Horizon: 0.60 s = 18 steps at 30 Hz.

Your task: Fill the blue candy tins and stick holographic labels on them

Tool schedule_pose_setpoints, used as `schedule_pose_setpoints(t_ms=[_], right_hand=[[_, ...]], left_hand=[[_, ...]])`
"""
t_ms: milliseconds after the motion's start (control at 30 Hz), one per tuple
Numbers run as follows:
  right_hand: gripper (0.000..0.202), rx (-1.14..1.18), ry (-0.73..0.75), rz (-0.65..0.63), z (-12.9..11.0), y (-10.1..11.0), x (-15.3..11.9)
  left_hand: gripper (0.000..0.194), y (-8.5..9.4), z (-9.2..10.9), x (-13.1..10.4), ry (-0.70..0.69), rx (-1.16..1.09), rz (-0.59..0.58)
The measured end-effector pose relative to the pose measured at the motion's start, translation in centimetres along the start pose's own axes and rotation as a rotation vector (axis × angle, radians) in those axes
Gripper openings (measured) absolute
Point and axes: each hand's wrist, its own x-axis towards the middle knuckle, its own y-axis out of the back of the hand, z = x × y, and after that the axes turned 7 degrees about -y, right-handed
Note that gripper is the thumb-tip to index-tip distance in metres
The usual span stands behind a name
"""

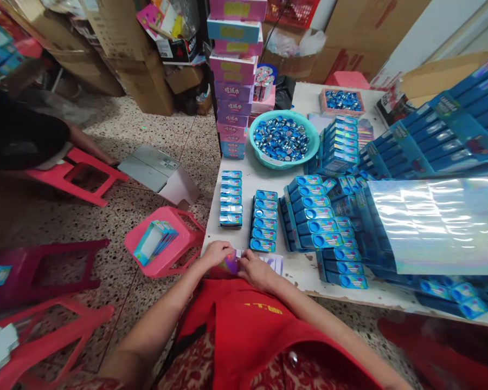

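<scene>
My left hand (218, 253) is at the table's front edge, its fingers closed on the left end of a purple printed piece of card (231, 264). My right hand (260, 270) pinches the same card near its middle, the fingertips close to those of my left. A paler, white-and-purple part of it (275, 263) shows to the right, beyond my right hand. Its lower side is hidden by my hands and the red apron (244, 319). Just behind the hands stand two rows of small blue boxes, a left row (231, 199) and a nearer row (264, 222).
On the white table (244, 179) are stacked blue boxes (315, 211), a turquoise basin (284, 160) of blue and silver caps, and a tall carton stack (233, 103). A clear sheet (439, 227) covers boxes at right. Left, a pink stool (171, 260) holds blue cartons; another person's arm (91, 146) shows.
</scene>
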Motion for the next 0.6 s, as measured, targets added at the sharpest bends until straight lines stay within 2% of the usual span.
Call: schedule_pose_setpoints(t_ms=[100, 233, 367, 433, 533, 600], right_hand=[[0.028, 0.017, -0.027, 0.085, -0.2, 0.1, 0.1], [0.007, 0.082, -0.040, 0.147, -0.4, 0.3, -0.1], [0.011, 0.329, -0.050, 0.266, -0.2, 0.7, -1.0], [0.014, 0.531, -0.083, 0.383, 0.0, 1.0, -1.7], [0.024, 0.804, -0.140, 0.508, 0.1, 1.7, -2.6], [0.029, 0.937, -0.159, 0.554, 0.2, 2.1, -2.9]], left_hand=[[0.028, -0.2, 0.0, 0.4, 0.026, 0.063, 0.005], [0.027, -0.5, 0.2, 0.9, 0.056, 0.110, 0.022], [0.026, -0.2, 0.9, 0.4, 0.059, 0.147, 0.054], [0.027, 0.3, 1.7, -0.5, 0.011, 0.151, 0.149], [0.031, 1.0, 3.6, -1.9, -0.175, 0.041, 0.358], [0.034, 1.1, 5.0, -2.5, -0.285, -0.107, 0.379]])
